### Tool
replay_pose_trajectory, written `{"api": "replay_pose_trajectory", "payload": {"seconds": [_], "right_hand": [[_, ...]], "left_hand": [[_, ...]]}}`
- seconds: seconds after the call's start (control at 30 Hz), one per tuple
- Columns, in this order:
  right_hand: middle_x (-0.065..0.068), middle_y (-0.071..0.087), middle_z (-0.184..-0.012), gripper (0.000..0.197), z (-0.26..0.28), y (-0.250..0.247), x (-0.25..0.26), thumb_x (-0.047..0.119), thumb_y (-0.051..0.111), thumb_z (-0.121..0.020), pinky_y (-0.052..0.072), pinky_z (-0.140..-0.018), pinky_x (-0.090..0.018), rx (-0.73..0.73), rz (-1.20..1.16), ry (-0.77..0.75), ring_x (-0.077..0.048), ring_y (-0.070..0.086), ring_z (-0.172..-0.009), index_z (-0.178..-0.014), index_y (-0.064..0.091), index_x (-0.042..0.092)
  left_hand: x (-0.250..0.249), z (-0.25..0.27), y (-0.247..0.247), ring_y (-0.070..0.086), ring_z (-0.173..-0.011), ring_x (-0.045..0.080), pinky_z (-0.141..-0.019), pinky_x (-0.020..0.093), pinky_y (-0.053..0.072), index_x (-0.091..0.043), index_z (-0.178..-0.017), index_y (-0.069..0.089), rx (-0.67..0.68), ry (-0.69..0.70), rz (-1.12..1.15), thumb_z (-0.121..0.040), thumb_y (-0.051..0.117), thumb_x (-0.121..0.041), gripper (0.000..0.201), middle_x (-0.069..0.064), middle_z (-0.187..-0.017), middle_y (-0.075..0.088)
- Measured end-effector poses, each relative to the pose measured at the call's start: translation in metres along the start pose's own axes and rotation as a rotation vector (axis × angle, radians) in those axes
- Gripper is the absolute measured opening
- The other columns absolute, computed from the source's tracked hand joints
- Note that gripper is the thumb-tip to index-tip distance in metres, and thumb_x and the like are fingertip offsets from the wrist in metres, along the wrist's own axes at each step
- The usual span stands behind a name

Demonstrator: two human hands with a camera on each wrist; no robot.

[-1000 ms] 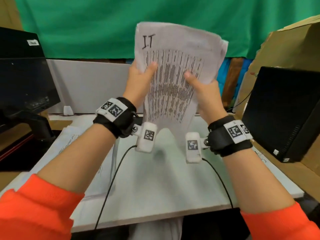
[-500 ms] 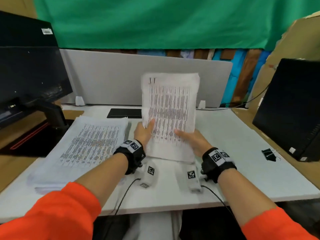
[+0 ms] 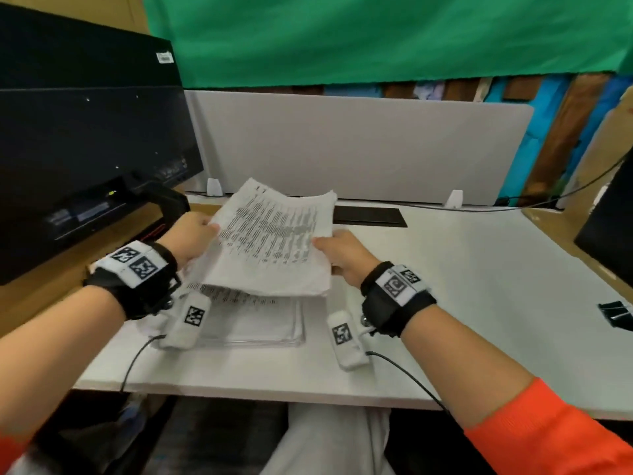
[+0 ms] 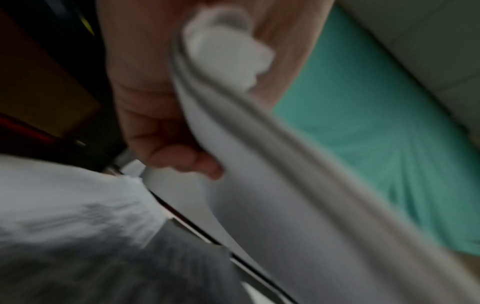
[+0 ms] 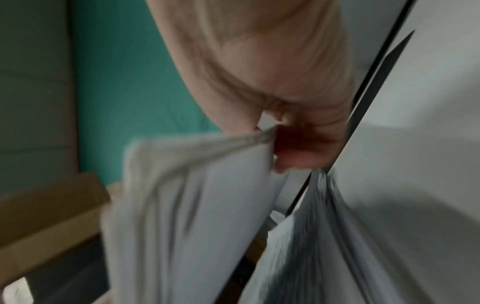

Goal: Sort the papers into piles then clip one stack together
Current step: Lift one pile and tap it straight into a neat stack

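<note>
Directly above the flat pile (image 3: pixel 253 323) on the surface (image 3: pixel 445 286), the sheaf (image 3: pixel 274 241) hangs gripped by left hand (image 3: pixel 186 234) and right hand (image 3: pixel 342 255) fingers at its side edges.

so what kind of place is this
Most likely an office workstation: a white desk with a grey divider panel behind it, a dark monitor at the left, and a pile of printed papers on the desk.

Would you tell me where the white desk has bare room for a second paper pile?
Bare white desk lies between the right hand and the black binder clip. The left is crowded: the printed paper pile lies under the held sheaf, beside the left hand.
</note>
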State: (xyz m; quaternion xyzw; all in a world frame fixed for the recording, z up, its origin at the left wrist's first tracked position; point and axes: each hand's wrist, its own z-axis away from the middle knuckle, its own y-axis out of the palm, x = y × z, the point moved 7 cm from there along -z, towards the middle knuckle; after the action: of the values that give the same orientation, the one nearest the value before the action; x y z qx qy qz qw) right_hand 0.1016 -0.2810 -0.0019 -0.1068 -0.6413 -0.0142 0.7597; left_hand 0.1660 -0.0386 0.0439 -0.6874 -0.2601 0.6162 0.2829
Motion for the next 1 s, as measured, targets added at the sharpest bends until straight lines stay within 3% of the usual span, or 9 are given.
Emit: {"api": "replay_pose_trajectory", "payload": {"seconds": [0.07,0.13,0.2,0.3,0.4,0.57,0.77,0.87,1.0], "right_hand": [[-0.013,0.065,-0.115,0.032,-0.003,0.028,-0.013,0.011,0.054,-0.096,0.053,-0.068,-0.021,0.05,0.105,0.067,-0.018,0.06,-0.084,-0.125,0.059,-0.001],[-0.014,0.061,-0.127,0.037,-0.007,0.045,-0.026,0.011,0.061,-0.091,0.053,-0.09,-0.033,0.064,0.164,0.146,-0.024,0.058,-0.101,-0.125,0.056,-0.002],[-0.015,0.059,-0.131,0.056,-0.014,0.055,-0.037,0.015,0.073,-0.078,0.054,-0.087,-0.037,0.044,0.112,0.197,-0.029,0.058,-0.115,-0.129,0.054,0.001],[-0.016,0.062,-0.125,0.085,-0.03,0.055,-0.052,0.019,0.08,-0.054,0.056,-0.079,-0.035,0.009,0.018,0.214,-0.032,0.062,-0.112,-0.132,0.05,0.001],[-0.021,0.068,-0.114,0.053,-0.016,0.044,-0.05,0.011,0.077,-0.073,0.058,-0.085,-0.041,-0.02,-0.01,0.199,-0.036,0.067,-0.103,-0.12,0.06,-0.006],[-0.023,0.069,-0.114,0.04,-0.01,0.001,-0.049,0.007,0.07,-0.083,0.054,-0.095,-0.047,0.021,0.027,0.187,-0.039,0.067,-0.105,-0.12,0.063,-0.005],[-0.021,0.065,-0.126,0.044,0.007,-0.071,-0.011,0.001,0.061,-0.089,0.049,-0.1,-0.051,0.11,-0.312,-0.009,-0.036,0.064,-0.115,-0.132,0.055,0.002],[-0.016,0.067,-0.125,0.054,0.02,-0.116,0.036,0.003,0.065,-0.088,0.056,-0.093,-0.046,-0.087,-0.359,-0.232,-0.03,0.069,-0.108,-0.138,0.045,0.006],[-0.009,0.069,-0.121,0.042,0.042,-0.14,0.085,0.008,0.065,-0.091,0.056,-0.092,-0.043,-0.262,-0.263,-0.497,-0.025,0.069,-0.108,-0.131,0.052,0.011]], "left_hand": [[0.039,0.001,-0.005,0.062,-0.086,0.034,-0.065,0.029,0.041,0.005,-0.101,0.063,0.102,-0.132,-0.247,-0.097,0.046,-0.012,0.025,0.021,-0.095,0.065],[0.07,0.008,-0.003,0.061,-0.104,0.037,-0.077,0.033,0.046,0.01,-0.123,0.052,0.177,-0.265,-0.358,-0.097,0.048,-0.022,0.041,0.025,-0.116,0.061],[0.085,0.016,0.004,0.056,-0.115,0.036,-0.092,0.035,0.045,0.008,-0.135,0.041,0.214,-0.322,-0.336,-0.098,0.047,-0.038,0.059,0.023,-0.131,0.054],[0.081,0.019,0.017,0.058,-0.101,0.033,-0.09,0.035,0.044,0.006,-0.13,0.048,0.199,-0.298,-0.209,-0.098,0.043,-0.041,0.056,0.02,-0.121,0.06],[0.07,0.021,0.034,0.054,-0.071,0.026,-0.068,0.03,0.043,0.005,-0.111,0.057,0.187,-0.282,-0.118,-0.099,0.045,-0.03,0.04,0.013,-0.083,0.059],[0.04,0.024,0.068,0.052,-0.097,0.027,-0.08,0.029,0.039,0.005,-0.125,0.048,0.169,-0.21,0.153,-0.095,0.052,-0.007,0.033,0.014,-0.111,0.053],[-0.035,0.021,0.07,0.06,-0.094,0.016,-0.078,0.024,0.049,-0.005,-0.127,0.047,0.018,0.057,0.609,-0.098,0.044,-0.008,0.029,0.01,-0.12,0.06],[-0.08,0.019,0.057,0.058,-0.086,0.001,-0.065,0.011,0.05,-0.01,-0.123,0.045,-0.064,0.226,0.713,-0.1,0.038,-0.011,0.024,-0.001,-0.108,0.058],[-0.137,0.029,0.053,0.056,-0.09,-0.007,-0.083,0.019,0.049,-0.013,-0.123,0.041,-0.172,0.482,0.704,-0.103,0.032,-0.019,0.023,-0.01,-0.105,0.056]]}}
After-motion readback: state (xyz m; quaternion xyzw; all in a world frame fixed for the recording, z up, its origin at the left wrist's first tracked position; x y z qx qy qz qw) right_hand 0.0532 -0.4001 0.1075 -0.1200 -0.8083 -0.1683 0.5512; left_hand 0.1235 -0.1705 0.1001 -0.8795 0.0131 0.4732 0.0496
